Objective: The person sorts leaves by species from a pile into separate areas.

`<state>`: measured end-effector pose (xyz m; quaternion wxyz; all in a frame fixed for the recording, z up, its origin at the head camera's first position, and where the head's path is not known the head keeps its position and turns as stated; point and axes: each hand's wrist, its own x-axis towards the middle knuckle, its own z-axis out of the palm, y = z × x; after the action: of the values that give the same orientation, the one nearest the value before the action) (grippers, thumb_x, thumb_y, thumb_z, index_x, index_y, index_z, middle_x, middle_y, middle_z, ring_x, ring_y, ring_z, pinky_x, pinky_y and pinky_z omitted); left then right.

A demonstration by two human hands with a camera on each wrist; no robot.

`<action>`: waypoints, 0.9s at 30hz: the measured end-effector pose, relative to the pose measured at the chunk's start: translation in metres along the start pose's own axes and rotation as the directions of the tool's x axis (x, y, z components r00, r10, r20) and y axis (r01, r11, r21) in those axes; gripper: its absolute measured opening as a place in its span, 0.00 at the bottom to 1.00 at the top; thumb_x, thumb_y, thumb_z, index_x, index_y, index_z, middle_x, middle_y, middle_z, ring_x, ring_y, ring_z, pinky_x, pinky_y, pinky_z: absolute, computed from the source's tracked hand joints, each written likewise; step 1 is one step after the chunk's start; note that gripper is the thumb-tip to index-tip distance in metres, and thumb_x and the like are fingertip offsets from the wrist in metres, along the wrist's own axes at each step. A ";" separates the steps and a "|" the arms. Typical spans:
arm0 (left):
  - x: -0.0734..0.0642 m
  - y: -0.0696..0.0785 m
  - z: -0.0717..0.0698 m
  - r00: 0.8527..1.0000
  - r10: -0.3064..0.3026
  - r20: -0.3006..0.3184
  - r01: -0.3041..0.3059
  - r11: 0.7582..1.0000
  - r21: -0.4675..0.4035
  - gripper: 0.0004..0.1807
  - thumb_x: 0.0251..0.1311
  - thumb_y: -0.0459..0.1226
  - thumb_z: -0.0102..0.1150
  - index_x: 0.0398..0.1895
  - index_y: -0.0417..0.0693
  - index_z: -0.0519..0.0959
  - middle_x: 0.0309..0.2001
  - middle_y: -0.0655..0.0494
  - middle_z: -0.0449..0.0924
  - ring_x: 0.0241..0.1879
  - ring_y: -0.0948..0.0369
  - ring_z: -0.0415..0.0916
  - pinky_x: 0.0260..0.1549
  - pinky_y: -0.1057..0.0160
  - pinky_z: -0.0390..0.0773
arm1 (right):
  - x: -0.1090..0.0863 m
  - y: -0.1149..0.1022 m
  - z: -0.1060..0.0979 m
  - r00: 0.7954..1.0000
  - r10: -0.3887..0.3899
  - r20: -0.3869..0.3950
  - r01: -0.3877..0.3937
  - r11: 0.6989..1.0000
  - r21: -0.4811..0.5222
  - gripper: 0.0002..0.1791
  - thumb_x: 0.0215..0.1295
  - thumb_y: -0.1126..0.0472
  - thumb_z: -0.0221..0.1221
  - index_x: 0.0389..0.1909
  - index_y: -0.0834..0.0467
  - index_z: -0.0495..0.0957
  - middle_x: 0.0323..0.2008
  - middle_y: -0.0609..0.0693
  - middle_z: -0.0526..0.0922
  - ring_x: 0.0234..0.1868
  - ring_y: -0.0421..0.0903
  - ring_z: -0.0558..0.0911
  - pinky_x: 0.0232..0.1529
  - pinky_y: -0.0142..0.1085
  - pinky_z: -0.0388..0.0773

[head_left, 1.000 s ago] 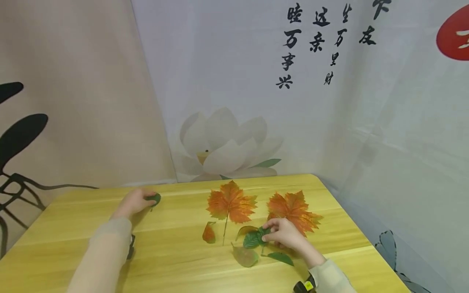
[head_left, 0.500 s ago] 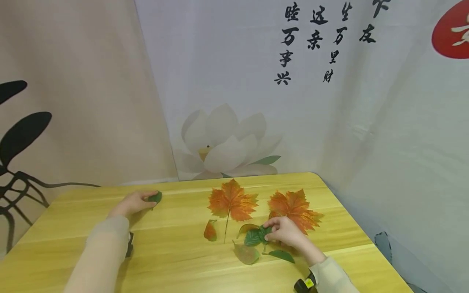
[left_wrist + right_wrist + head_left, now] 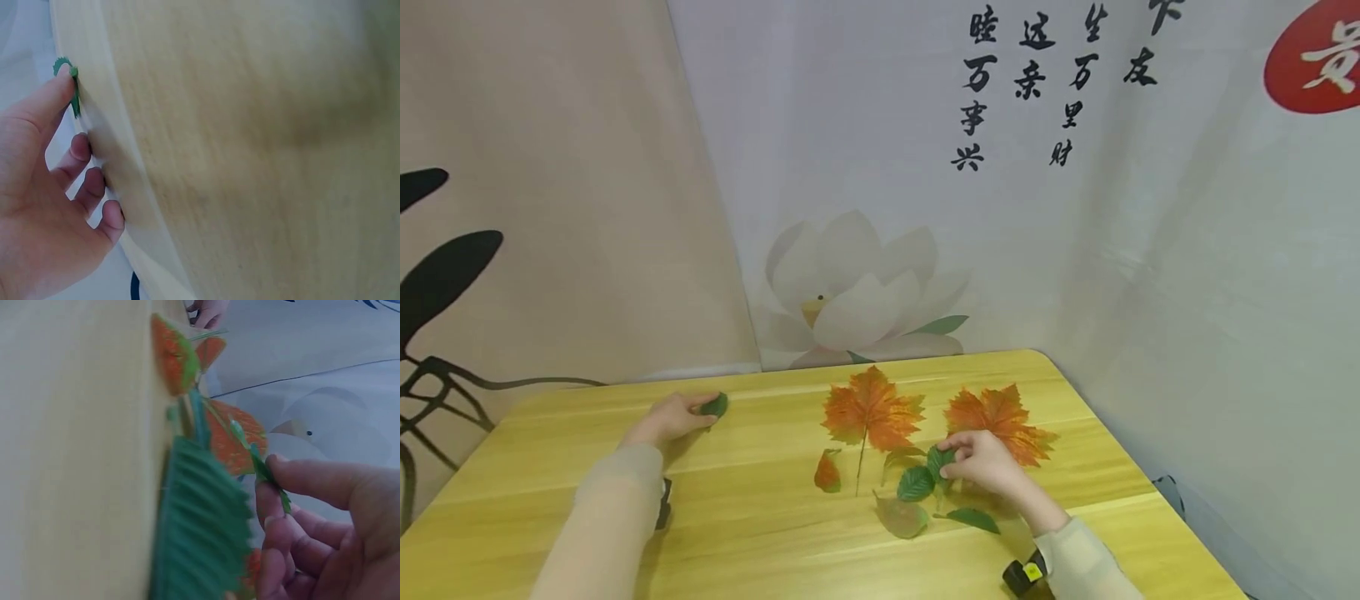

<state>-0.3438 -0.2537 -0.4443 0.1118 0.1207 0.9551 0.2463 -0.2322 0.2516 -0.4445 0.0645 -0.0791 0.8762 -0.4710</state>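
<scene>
Since earlier frame, right hand (image 3: 988, 462) with green leaf (image 3: 937, 461) moved slightly up, lower right of frame; grip pinches leaf. Left hand (image 3: 672, 417), at left, pinches small leaf (image 3: 718, 406) over desk (image 3: 760, 517). Step seems picking up; next probably calls for lifting clear of round leaf (image 3: 915, 484).

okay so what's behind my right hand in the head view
An orange maple leaf lies on the table behind your right hand. The hand covers its lower left, so any stem there can't be seen.
</scene>
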 end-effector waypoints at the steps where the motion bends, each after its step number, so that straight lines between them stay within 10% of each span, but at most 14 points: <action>1: 0.000 -0.001 0.000 1.000 -0.003 0.000 0.003 1.000 -0.005 0.34 0.67 0.47 0.56 0.71 0.39 0.61 0.59 0.22 0.66 0.58 0.27 0.62 0.52 0.28 0.63 | 0.000 -0.002 -0.001 1.000 0.001 -0.008 -0.001 1.000 -0.010 0.17 0.54 0.64 0.69 0.46 0.60 0.82 0.19 0.47 0.71 0.15 0.39 0.60 0.15 0.30 0.60; 13: -0.001 -0.002 -0.002 1.000 0.019 -0.016 -0.019 1.000 -0.022 0.34 0.66 0.45 0.57 0.71 0.39 0.61 0.59 0.20 0.64 0.57 0.26 0.62 0.50 0.27 0.64 | 0.017 -0.047 -0.020 0.998 -0.061 0.011 0.061 0.996 -0.062 0.18 0.56 0.60 0.69 0.49 0.55 0.82 0.28 0.50 0.75 0.24 0.43 0.68 0.24 0.35 0.66; 27: 0.035 -0.026 -0.017 0.994 0.113 0.003 -0.112 0.993 -0.035 0.32 0.65 0.49 0.59 0.69 0.47 0.66 0.62 0.23 0.62 0.58 0.24 0.58 0.48 0.22 0.57 | 0.097 -0.118 0.022 0.997 -0.071 0.034 0.074 0.990 -0.118 0.19 0.55 0.59 0.70 0.49 0.52 0.83 0.26 0.49 0.78 0.23 0.43 0.68 0.23 0.35 0.68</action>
<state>-0.3861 -0.2738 -0.4483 0.1023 0.1731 0.9421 0.2683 -0.3135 0.1502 -0.3617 0.0554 -0.1215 0.8982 -0.4187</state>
